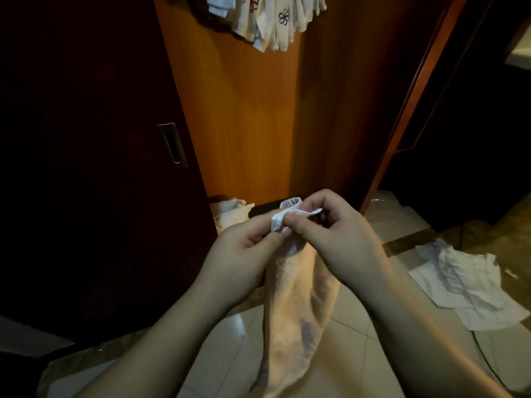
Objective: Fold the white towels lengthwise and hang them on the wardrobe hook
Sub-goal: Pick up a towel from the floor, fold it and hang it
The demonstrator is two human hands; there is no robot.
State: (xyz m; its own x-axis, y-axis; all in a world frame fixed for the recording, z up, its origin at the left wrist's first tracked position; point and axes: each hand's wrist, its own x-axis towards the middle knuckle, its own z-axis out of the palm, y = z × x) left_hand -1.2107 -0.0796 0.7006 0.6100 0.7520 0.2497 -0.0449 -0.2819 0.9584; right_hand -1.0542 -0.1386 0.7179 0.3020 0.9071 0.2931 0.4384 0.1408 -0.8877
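White towel (298, 305) hangs lengthwise from a person's two hands at the centre of the head view, its long axis running nearly straight up and down, the bunched top edge pointing toward the wardrobe and the loose lower end trailing down toward the tiled floor (359, 366) at the bottom edge of the frame. Both hands meet at the top of the cloth: the left hand (244, 248) has its fingers curled and its thumb pressed against the gathered hem, while the right hand (333, 228) pinches the same hem between thumb and bent forefinger, a small white corner poking out between the fingers. The two hands touch each other at the fingertips, and both forearms reach in from the lower corners. The towel narrows where it is gripped and widens below, folded into a long strip with a faint grey mark on its lower half. Behind the hands stands the orange-brown wardrobe panel (244, 116), beside a dark sliding door with a recessed metal handle (172, 145). Hung towels (273, 21), white with dark flower-like emblems, dangle from the top of the panel, their hanger out of view. More pale cloth (230, 214) lies at the panel's foot, and a crumpled white towel on the floor (465, 285) lies well apart to the right.
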